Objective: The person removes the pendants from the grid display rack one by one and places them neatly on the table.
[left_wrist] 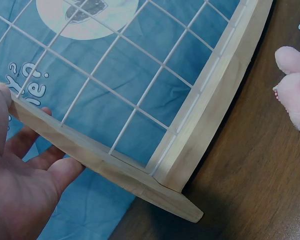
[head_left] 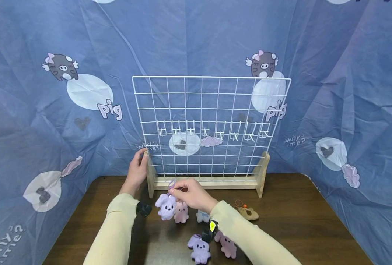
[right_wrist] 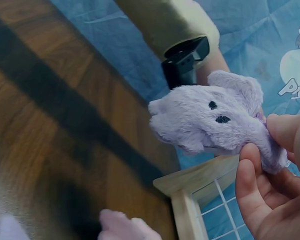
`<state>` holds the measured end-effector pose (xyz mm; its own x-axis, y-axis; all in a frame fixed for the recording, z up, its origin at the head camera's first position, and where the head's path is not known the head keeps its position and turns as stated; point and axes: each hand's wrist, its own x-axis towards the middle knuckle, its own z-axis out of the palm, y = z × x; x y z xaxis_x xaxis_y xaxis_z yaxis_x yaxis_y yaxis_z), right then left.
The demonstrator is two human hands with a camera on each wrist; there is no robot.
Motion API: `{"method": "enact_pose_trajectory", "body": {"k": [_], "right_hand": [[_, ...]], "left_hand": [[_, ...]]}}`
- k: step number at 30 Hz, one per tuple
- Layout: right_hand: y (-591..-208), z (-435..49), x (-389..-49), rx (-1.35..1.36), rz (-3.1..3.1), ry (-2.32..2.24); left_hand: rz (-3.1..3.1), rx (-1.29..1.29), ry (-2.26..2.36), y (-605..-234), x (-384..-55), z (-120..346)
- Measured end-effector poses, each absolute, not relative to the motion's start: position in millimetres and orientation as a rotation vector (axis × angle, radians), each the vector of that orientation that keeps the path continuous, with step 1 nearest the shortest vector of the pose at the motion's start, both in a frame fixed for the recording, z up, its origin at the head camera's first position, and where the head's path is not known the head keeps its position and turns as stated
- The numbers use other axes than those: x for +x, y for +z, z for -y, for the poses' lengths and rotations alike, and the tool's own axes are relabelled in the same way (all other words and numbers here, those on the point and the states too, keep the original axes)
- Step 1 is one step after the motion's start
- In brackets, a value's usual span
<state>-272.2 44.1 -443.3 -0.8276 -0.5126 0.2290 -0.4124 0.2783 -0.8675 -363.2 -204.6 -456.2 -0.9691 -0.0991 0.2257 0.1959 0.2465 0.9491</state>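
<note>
A lilac plush bunny charm (head_left: pixel 166 207) hangs from my right hand (head_left: pixel 192 193), which pinches it near its purple loop, in front of the stand's left end. In the right wrist view, thumb and fingers hold the plush (right_wrist: pixel 205 120) by the ear end, its black eyes and nose facing the camera. My left hand (head_left: pixel 137 171) grips the left wooden upright (head_left: pixel 150 176) of a white wire grid rack (head_left: pixel 202 93). The left wrist view shows the thumb on the near side of the upright (left_wrist: pixel 100 165), with fingers reaching behind it.
Several white hooks (head_left: pixel 219 135) line the grid. On the brown table (head_left: pixel 289 221) lie a pink plush (head_left: pixel 181 212), a partly hidden white plush (head_left: pixel 202 216), another lilac plush (head_left: pixel 200 252), a mauve plush (head_left: pixel 228 246) and a tan plush (head_left: pixel 248 213). A blue cloth (head_left: pixel 216 40) hangs behind.
</note>
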Motion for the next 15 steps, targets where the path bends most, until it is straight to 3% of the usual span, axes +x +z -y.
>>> {"method": "enact_pose_trajectory", "body": {"k": [15], "right_hand": [[-473.4, -39.1, -252.6, -0.808, -2.309, -1.610]], "left_hand": [[2.289, -0.100, -1.784, -456.0, -363.4, 205.5]]}}
